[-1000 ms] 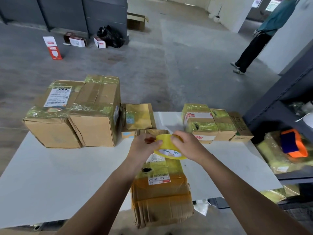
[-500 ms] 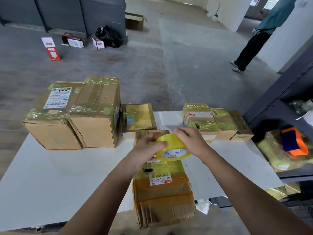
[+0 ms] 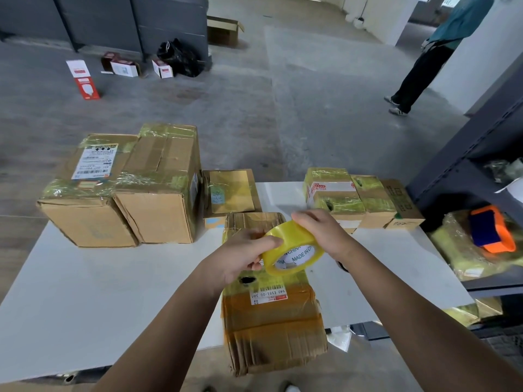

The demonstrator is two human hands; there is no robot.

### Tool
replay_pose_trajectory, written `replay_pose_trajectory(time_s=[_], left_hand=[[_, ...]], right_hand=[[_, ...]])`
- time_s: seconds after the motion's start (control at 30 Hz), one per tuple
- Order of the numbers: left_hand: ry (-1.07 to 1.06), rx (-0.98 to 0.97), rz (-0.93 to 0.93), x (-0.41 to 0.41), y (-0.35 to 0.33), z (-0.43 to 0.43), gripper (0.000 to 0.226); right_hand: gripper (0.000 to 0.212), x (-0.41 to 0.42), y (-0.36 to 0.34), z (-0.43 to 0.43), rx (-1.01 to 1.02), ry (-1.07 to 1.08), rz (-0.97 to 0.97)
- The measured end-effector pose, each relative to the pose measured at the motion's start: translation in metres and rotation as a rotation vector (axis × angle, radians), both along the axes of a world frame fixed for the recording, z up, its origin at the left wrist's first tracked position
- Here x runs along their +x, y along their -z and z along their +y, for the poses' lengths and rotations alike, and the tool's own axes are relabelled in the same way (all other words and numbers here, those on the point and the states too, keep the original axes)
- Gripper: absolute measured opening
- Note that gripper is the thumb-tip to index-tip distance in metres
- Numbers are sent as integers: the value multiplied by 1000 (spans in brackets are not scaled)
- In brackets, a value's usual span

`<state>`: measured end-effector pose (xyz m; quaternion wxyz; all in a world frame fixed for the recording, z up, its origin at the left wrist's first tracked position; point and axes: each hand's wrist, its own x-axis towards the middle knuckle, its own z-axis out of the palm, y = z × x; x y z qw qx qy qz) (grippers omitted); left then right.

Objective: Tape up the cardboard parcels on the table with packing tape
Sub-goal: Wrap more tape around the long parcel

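A yellow roll of packing tape (image 3: 293, 250) is held above the long cardboard parcel (image 3: 271, 315) at the table's front edge. My left hand (image 3: 243, 254) grips the roll's left rim, thumb across the top. On the roll's far right side my right hand (image 3: 319, 230) curls its fingers over the rim. The roll is tilted so that its white core faces me. The parcel carries brown and yellowish tape and a white label, and it overhangs the front of the white table (image 3: 99, 292).
Two big taped boxes (image 3: 121, 193) stand at the back left, a flat box (image 3: 230, 192) mid-back, and three small boxes (image 3: 362, 199) back right. A dark shelf (image 3: 467, 165) at the right holds an orange tape dispenser (image 3: 491, 230). A person (image 3: 424, 58) stands far right.
Both hands have turned the roll, tilting its core more toward me. The roll sits slightly further right than a second ago. The parcel has not moved.
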<state>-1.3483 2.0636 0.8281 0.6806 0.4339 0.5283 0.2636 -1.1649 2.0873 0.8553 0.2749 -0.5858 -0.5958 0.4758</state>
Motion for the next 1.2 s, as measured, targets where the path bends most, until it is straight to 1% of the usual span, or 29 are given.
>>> replay_pose_trajectory(time_s=[0.13,0.2,0.37,0.47,0.57,0.67,0.7,0.93,1.0,1.07,1.1,1.13,1.17,1.2], left_hand=[[-6,-18,-42,2,-3,-2,22],[-21,-26,-90,1,-1,-2,19],[-61,-26,-197,0,3,-5,15],[-60,-17,-258,-4,6,-4,20],[-38,-11,-250,-5,5,-5,19],[-52,1,-187,-2,5,-7,7],[-62,-1,-171,-1,6,-8,8],[-127,-41,-119,4,10,-7,9],[-209,-16,-133,6,9,-4,19],[-340,-7,-25,9,13,0,40],[-398,-51,53,10,13,1,47],[-421,-151,61,11,14,1,51],[-412,-278,-23,13,11,0,53],[-386,-374,-162,14,12,1,56]], right_hand=[[36,-2,-7,0,-16,-14,36],[47,-3,-10,1,-15,-6,36],[41,-2,-8,1,-15,-12,-19],[38,-2,-5,1,-16,13,-18],[36,-3,-6,2,-24,42,-10],[31,-3,-7,2,-1,-15,-29],[31,-4,-8,1,7,-34,-35],[42,-4,-4,-1,45,-63,-81],[46,-4,2,0,89,-7,-101],[47,-6,10,2,173,61,-174],[44,-7,13,3,209,90,-216],[40,-7,16,3,234,106,-242],[35,-8,18,4,242,99,-249],[29,-7,19,3,241,61,-251]])
